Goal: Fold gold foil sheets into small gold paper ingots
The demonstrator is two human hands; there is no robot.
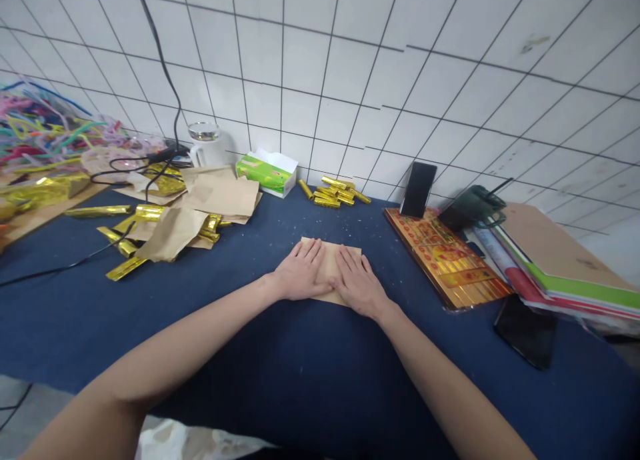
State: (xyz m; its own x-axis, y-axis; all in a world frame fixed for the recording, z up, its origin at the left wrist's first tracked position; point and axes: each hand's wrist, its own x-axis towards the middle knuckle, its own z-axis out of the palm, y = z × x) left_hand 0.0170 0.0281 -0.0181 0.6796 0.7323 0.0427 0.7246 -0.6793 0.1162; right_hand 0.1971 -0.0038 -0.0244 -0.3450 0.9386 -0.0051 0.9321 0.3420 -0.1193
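A piece of brown paper (329, 265) lies flat on the dark blue cloth of the table (300, 360). My left hand (301, 271) rests flat on its left part, fingers stretched out. On the right part lies my right hand (361, 283), also flat with its fingers extended. The thumbs meet near the middle of the paper. Beyond the hands, against the wall, is a small pile of gold foil rolls (335, 193).
At the left are brown paper sheets (220, 195), gold strips, a black cable and colourful pipe cleaners (50, 133). A white mug (209, 150) and green tissue box (267, 173) stand behind. On the right are an upright phone (419, 188), a patterned board (450, 260), folders and a dark phone (526, 330).
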